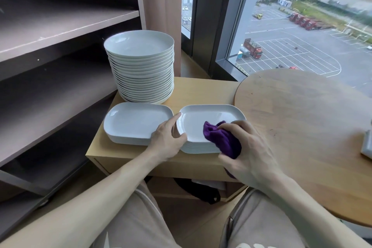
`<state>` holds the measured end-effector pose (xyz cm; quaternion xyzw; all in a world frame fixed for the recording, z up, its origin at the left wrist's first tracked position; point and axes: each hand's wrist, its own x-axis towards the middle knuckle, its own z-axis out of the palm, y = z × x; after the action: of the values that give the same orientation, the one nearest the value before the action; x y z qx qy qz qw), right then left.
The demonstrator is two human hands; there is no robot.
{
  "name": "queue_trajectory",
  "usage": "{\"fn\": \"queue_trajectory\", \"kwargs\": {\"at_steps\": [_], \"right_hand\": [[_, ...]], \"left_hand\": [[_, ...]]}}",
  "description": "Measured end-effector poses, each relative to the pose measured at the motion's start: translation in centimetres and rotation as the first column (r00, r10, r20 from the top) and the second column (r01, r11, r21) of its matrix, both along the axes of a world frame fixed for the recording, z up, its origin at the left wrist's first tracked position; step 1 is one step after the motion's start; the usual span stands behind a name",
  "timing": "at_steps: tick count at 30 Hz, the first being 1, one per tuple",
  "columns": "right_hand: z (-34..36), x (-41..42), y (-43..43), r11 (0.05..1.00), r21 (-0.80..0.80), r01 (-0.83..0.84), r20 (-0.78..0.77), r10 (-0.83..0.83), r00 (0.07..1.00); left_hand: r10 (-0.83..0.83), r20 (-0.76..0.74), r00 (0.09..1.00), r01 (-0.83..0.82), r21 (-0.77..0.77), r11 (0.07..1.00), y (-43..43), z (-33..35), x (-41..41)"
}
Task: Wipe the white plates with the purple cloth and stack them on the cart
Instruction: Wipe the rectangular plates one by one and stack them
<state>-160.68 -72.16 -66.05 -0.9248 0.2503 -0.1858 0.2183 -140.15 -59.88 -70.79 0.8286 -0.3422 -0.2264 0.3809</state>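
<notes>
One plate (201,121), long axis left-right, left hand (165,139) holding, cloth (221,139) in right hand (251,151)

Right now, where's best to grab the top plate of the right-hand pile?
Probably take the top plate by its left rim, from the left, where the left hand holds it: the raised lip stands clear there, and the purple cloth blocks the right.
</notes>
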Motion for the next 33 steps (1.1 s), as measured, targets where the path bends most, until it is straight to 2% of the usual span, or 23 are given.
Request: {"fn": "queue_trajectory", "kwargs": {"at_steps": [5, 9, 12, 16, 20, 25, 33], "right_hand": [[-0.3, 0.2, -2.4, 0.991, -0.055, 0.124, 0.034, -0.122, 0.992], [-1.8, 0.5, -3.6, 0.98, -0.068, 0.189, -0.021, -0.19, 0.981], [-2.5, 0.6, -3.9, 0.975, -0.045, 0.217, -0.048, -0.219, 0.974], [-1.6, 2.0, -4.6, 0.97, -0.16, 0.184, -0.139, -0.207, 0.968], [-0.2, 5.6, -5.4, 0.953, -0.271, 0.138, -0.14, -0.181, 0.973], [-1.8, 9.1, -5.1, 0.965, -0.212, 0.155, -0.303, -0.216, 0.928], [-2.8, 8.6, -4.6, 0.942, -0.267, 0.202, -0.352, -0.29, 0.89]], "left_hand": [[-0.005, 0.005, 1.0, 0.005, 0.009, 1.0, 0.0, 0.2, 0.0], [-0.005, 0.075, 0.997, 0.0, 0.071, 0.997, -0.2, 0.2, -0.3], [-0.003, 0.059, 0.998, -0.002, 0.082, 0.997, -0.2, 0.0, -0.1], [-0.014, 0.063, 0.998, 0.006, 0.111, 0.994, 0.0, -0.1, 0.3], [-0.028, 0.079, 0.996, 0.016, 0.159, 0.987, 0.2, -0.3, 0.7], [-0.052, 0.096, 0.994, 0.03, 0.217, 0.976, 0.4, -0.4, 0.9], [-0.081, 0.065, 0.995, 0.067, 0.197, 0.978, 0.6, -0.9, 0.7]]}}
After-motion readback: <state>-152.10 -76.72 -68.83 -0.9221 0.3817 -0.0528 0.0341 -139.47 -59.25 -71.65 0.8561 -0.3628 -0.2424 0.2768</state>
